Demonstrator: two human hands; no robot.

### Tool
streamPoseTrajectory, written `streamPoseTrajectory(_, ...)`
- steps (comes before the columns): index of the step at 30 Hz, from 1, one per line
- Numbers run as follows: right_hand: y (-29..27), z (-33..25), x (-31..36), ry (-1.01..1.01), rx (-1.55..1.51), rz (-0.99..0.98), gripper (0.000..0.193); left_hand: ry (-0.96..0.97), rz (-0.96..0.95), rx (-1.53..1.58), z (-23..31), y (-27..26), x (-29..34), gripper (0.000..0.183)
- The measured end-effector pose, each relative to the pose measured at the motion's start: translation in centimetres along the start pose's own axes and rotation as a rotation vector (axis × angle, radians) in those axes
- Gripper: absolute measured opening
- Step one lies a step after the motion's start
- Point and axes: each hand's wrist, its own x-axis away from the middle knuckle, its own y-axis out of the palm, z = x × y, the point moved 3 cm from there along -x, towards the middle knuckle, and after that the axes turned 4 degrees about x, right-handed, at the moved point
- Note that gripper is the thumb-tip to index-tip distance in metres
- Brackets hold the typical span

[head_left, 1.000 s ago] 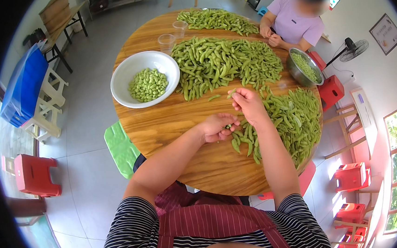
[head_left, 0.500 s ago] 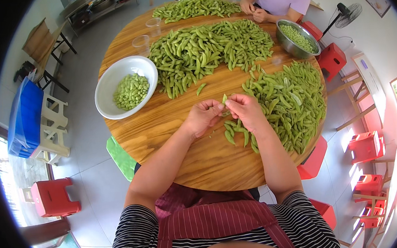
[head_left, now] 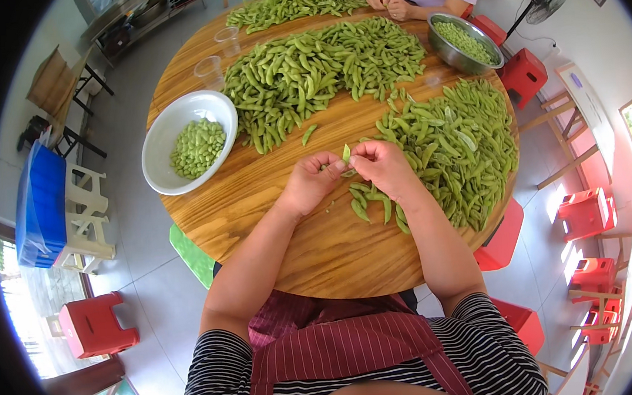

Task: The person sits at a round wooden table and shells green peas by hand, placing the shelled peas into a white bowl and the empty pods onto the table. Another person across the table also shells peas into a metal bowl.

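Both my hands meet over the round wooden table (head_left: 259, 224), closed around one green bean pod (head_left: 346, 152) whose tip points up. My left hand (head_left: 313, 183) pinches it from the left between thumb and fingertips; my right hand (head_left: 382, 166) pinches it from the other side. Just to the right spreads a pile of pods (head_left: 453, 149), with a few loose ones beside my right wrist. On the left stands a white bowl (head_left: 152, 162) partly filled with shelled green beans (head_left: 199, 149). A single pod (head_left: 309, 134) lies on the wood beyond my hands.
Larger heaps of pods (head_left: 321, 71) cover the table's middle and far side. Two clear plastic cups (head_left: 209, 72) stand behind the bowl. A metal bowl of beans (head_left: 466, 58) sits far right, near another person's hands (head_left: 388, 4). Red stools (head_left: 501, 238) surround the table, with one green stool (head_left: 189, 253).
My view has shifted slightly, so the table and bowls sit a little higher and to the left. Both hands keep their pinch on the pod.
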Motion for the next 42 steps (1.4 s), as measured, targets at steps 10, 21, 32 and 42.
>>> streamPoseTrajectory(10,0.9,0.4,-0.2,-0.036,-0.132,0.003,0.008,-0.151,-0.244,0.604,-1.2,-0.5,-0.1,0.014)
streamPoseTrajectory(21,0.4,0.0,0.2,0.027,-0.077,-0.055,0.006,-0.078,-0.001,0.027,-0.4,0.1,0.0,0.026)
streamPoseTrajectory(32,-1.2,-0.3,0.4,-0.062,0.238,-0.053,0.007,-0.098,-0.104,-0.015,-0.4,0.5,0.3,0.019)
streamPoseTrajectory(42,-1.3,-4.4,-1.4,-0.226,1.107,-0.031,0.017,-0.194,-0.100,0.343,-1.0,-0.7,-0.4,0.020)
